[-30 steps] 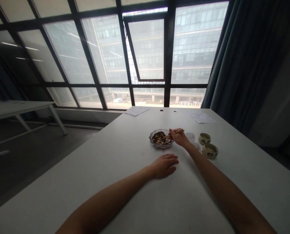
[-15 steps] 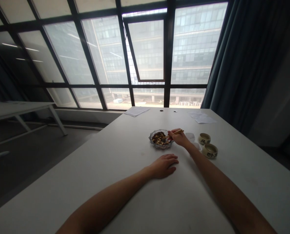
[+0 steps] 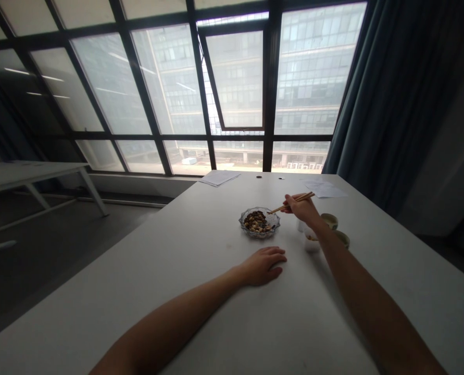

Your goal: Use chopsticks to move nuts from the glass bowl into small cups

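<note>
2 bare hands are in view, and only 1 has clearly moved since the last frame. Nearest, the left hand [image 3: 263, 265] lies palm down and open on the white table [image 3: 146, 291], holding nothing, in about the same spot as before. The right hand [image 3: 302, 209] has shifted further right and away from the food, so its forearm now crosses in front of the cups and bowls. Its fingers are clamped around 2 wooden chopsticks [image 3: 290, 203], which run close together, with their tips meeting over the right part of the dish. Whether anything sits between the tips is too small to tell.

The glass dish [image 3: 259, 223] has stayed put, just beyond the left hand, heaped with dark and pale nuts [image 3: 257, 222]. To its right stand 2 small white cups, the nearer one [image 3: 312, 242] now showing something brown inside. Just past them, 2 lettered ceramic bowls [image 3: 329, 220] are now partly hidden behind the right forearm. At the far end of the table lie 2 groups of papers [image 3: 219, 178], below a tall gridded window [image 3: 235, 78].
</note>
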{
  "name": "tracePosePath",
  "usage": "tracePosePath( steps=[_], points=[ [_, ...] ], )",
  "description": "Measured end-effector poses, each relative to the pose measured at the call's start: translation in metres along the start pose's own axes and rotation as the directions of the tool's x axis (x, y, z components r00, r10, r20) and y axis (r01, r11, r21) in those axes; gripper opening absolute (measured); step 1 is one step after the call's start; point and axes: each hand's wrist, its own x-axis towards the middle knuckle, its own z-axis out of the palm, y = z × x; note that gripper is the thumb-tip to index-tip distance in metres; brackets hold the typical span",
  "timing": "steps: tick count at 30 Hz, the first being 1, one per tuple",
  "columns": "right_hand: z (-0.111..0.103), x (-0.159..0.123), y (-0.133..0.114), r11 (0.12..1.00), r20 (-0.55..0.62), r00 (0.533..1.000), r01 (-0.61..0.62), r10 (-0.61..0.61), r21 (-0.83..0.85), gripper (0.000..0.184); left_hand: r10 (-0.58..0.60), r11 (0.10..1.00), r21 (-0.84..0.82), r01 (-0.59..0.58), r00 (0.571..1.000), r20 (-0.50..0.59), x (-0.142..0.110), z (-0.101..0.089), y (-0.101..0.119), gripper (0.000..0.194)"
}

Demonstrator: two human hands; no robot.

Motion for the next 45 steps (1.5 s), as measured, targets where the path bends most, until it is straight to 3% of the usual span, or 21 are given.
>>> tracePosePath(
  steps=[4,7,10,13,17,24,29,34,39,45],
  points=[
    [-0.046,0.001,-0.030,0.996,-0.174,0.984,0.027,-0.041,-0.085,0.028,-0.011,1.000,-0.001,0.011,1.000,0.003,0.000,0.000,0.000,0.037],
    [-0.075,0.003,-0.036,0.982,-0.250,0.968,-0.019,-0.030,-0.190,0.028,-0.012,1.000,-0.002,0.012,1.000,0.004,0.000,0.000,-0.001,0.037],
    [-0.092,0.008,-0.031,0.971,-0.253,0.967,-0.049,-0.012,-0.233,0.026,-0.011,1.000,-0.002,0.011,1.000,0.006,-0.001,-0.001,0.000,0.037],
    [-0.096,0.012,-0.023,0.967,-0.202,0.979,-0.053,0.002,-0.249,0.024,-0.014,1.000,0.001,0.014,1.000,0.009,-0.001,-0.002,0.000,0.037],
    [-0.093,0.014,-0.018,0.968,-0.159,0.987,-0.051,0.012,-0.246,0.024,-0.011,1.000,0.002,0.011,1.000,0.011,-0.002,-0.002,0.000,0.037],
    [-0.078,0.014,-0.022,0.988,-0.182,0.979,0.066,-0.091,-0.138,0.023,-0.017,1.000,0.001,0.017,1.000,0.004,-0.001,-0.001,0.000,0.037],
    [-0.043,0.006,-0.021,0.987,0.068,0.987,0.150,-0.145,-0.066,0.024,-0.007,1.000,0.002,0.007,1.000,-0.001,-0.001,0.000,0.000,0.037],
    [-0.005,-0.006,-0.002,0.968,0.344,0.925,0.219,-0.164,-0.126,0.032,0.005,1.000,0.002,-0.005,1.000,-0.005,0.000,0.000,0.000,0.037],
    [0.017,-0.008,0.025,0.958,0.438,0.888,0.234,-0.142,-0.163,0.031,0.009,1.000,0.003,-0.009,1.000,-0.010,-0.001,0.001,-0.001,0.037],
    [0.020,-0.012,0.031,0.955,0.436,0.892,0.223,-0.119,-0.195,0.026,0.014,1.000,0.001,-0.014,1.000,-0.018,-0.001,0.002,-0.001,0.037]
  ],
)
